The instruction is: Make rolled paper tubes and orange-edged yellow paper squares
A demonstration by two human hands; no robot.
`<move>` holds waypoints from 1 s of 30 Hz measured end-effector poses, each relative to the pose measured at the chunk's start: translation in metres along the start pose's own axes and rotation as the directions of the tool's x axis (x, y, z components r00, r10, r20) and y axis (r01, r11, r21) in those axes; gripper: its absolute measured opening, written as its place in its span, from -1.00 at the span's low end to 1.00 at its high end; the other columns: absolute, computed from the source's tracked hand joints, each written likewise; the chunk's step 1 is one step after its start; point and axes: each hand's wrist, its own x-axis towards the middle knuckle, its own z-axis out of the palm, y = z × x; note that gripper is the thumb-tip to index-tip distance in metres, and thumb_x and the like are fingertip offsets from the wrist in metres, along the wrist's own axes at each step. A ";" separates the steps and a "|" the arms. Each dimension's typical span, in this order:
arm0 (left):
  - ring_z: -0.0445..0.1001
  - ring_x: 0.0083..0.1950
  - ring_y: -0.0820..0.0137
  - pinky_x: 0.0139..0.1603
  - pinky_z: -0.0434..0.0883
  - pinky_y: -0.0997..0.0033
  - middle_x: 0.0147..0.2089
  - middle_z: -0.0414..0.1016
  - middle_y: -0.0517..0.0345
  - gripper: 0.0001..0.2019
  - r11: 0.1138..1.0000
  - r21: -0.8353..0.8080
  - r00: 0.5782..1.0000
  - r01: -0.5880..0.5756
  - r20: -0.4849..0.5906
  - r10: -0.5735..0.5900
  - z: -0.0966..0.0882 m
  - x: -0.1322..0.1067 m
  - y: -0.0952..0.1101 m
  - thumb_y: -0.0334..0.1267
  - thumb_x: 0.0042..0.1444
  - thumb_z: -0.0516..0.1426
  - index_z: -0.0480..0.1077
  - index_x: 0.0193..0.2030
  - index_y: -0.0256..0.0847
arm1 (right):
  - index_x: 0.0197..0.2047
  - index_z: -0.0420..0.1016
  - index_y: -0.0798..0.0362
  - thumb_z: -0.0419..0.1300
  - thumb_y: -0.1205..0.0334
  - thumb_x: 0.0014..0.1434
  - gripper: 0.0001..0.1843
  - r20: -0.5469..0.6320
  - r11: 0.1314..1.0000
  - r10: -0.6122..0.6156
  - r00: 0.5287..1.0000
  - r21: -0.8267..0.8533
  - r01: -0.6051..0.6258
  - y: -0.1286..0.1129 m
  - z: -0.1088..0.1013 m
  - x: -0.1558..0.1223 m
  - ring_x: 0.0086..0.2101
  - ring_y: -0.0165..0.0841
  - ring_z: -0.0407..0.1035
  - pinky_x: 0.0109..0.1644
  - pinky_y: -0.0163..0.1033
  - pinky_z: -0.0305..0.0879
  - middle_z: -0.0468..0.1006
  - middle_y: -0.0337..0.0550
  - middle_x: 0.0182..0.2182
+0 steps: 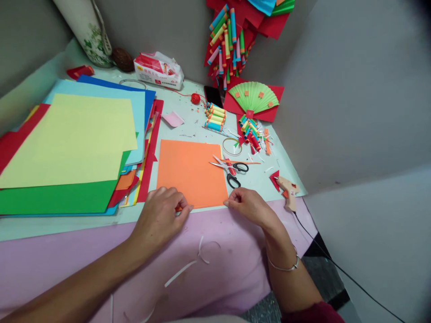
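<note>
A sheet of orange paper [191,172] lies flat at the near side of the table. My left hand [164,206] rests on its near left part, fingers curled and the thumb along the near edge. At the near right corner, my right hand [247,204] pinches the sheet between thumb and fingers. Scissors [232,167] with black handles lie partly spread across the sheet's right side, just beyond my right hand. Beside them are a thin orange paper strip [247,162] and a small red roll [230,168].
Stacked coloured paper [74,143] covers the left side. A glue gun [288,192] with a cord lies at right. Farther back are small paper rolls [215,117], a green paper fan [254,96], a phone [213,96], red string [195,98] and a tissue pack [159,72].
</note>
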 end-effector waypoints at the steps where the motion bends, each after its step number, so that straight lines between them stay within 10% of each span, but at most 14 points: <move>1: 0.35 -0.28 0.23 -0.10 0.25 0.15 -0.41 0.45 0.13 -0.79 1.000 -0.002 1.000 0.006 -0.004 -0.006 0.000 0.000 0.000 -0.17 0.17 0.08 0.35 -0.47 -0.13 | -0.46 0.39 0.05 0.16 0.16 0.11 -0.82 -0.001 1.000 0.000 1.000 -0.005 0.000 0.000 0.000 0.000 -0.47 -0.41 0.27 -0.40 -0.31 0.12 0.47 -0.28 -0.50; 30: 0.36 -0.24 0.24 -0.06 0.19 0.14 -0.37 0.48 0.14 -0.77 0.997 -0.027 0.996 -0.075 0.037 0.076 -0.009 -0.012 -0.017 -0.21 0.28 0.05 0.45 -0.36 -0.16 | -0.46 0.37 0.02 0.15 0.14 0.13 -0.82 0.035 0.999 0.038 0.999 -0.007 -0.038 0.001 0.002 -0.001 -0.44 -0.37 0.30 -0.34 -0.27 0.15 0.48 -0.25 -0.46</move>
